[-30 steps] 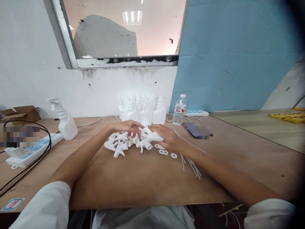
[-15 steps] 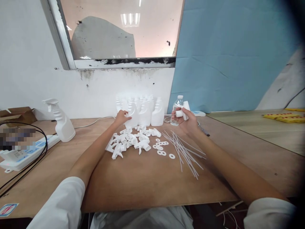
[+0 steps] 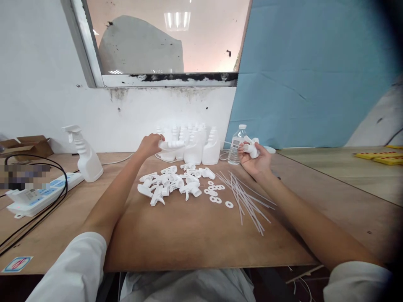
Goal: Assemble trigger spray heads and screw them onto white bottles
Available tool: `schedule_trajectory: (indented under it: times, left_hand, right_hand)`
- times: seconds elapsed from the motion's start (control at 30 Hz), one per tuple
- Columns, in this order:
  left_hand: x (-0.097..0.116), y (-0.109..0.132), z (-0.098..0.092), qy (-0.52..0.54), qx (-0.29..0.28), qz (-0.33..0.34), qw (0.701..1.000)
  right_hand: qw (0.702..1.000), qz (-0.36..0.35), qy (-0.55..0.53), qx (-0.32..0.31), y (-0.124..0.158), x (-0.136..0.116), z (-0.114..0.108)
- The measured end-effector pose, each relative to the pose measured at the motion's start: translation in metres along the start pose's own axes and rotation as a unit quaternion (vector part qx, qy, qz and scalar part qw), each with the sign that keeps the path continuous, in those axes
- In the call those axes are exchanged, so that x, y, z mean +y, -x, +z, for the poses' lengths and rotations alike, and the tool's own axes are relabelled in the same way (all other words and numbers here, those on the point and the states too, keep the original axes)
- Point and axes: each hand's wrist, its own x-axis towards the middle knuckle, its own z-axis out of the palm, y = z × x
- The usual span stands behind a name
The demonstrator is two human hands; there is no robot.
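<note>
My left hand (image 3: 150, 145) is at the left end of the white bottle group (image 3: 193, 147), fingers closed around a white spray bottle (image 3: 172, 145) that lies tilted sideways in the grip. Part of that bottle merges with the white ones behind it. My right hand (image 3: 258, 161), raised beside a clear water bottle (image 3: 234, 151), holds a white trigger spray head (image 3: 251, 147). Between my arms lies a pile of white trigger spray heads (image 3: 170, 180). White ring washers (image 3: 229, 204) and thin white tubes (image 3: 244, 197) are scattered to the right of the pile.
A complete spray bottle (image 3: 86, 157) stands at the left. Near it are a power strip (image 3: 52, 191), black cables (image 3: 64, 184) and an open cardboard box (image 3: 34, 147). A wall rises behind the wooden table (image 3: 189, 235). Yellow objects (image 3: 378, 157) lie far right.
My left hand has closed on a bottle from the front of the group, now tipped sideways. My right hand has turned the spray head and shifted slightly right. The view has moved slightly.
</note>
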Motion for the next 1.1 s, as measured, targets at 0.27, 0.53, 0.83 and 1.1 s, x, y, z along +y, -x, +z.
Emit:
schedule_trajectory:
  times: [0.27,0.53,0.83,1.1]
  left_hand:
    - [0.007,0.008,-0.005,-0.075,-0.021,0.048,0.996]
    - [0.021,0.012,-0.015,-0.017,-0.050,0.060,0.997]
    - [0.052,0.033,-0.057,0.084,-0.103,0.123,0.983]
    - [0.066,0.042,-0.070,0.193,-0.166,0.194,0.947]
  right_hand:
    - [0.999,0.028,-0.022,0.017,0.004,0.000,0.007]
    - [0.994,0.028,0.101,-0.013,0.011,0.010,0.016]
    - [0.968,-0.007,0.226,-0.108,0.021,0.014,0.074]
    - [0.925,-0.080,0.327,-0.176,0.028,0.004,0.131]
